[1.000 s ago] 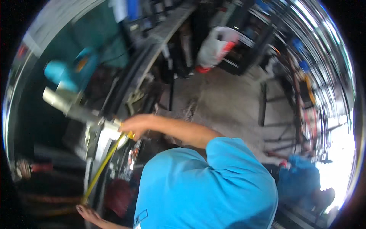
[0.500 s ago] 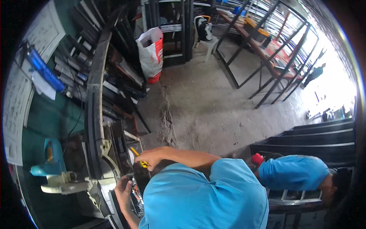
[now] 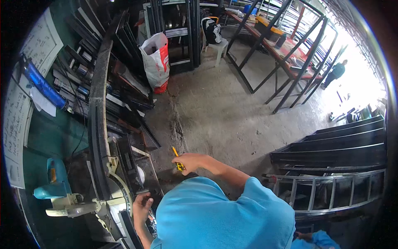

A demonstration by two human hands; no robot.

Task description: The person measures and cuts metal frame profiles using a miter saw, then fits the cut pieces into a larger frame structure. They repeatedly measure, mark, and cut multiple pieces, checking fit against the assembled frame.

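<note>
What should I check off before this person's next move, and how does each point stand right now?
1. Right hand has a hold on the tape measure: ok, its fingers close around the yellow-and-black body.
2. Tape fully retracted: cannot tell; a slim yellow length projects beyond the hand, and its nature is unclear.
3. Left hand apart from the teal handle of the bench machine: ok, a clear gap shows.
4. Left hand's grip: cannot tell; a small grey piece lies at its fingertips.
5. Space from the co-worker's blue sleeve: cannot tell; the lower edge cuts it off.
</note>
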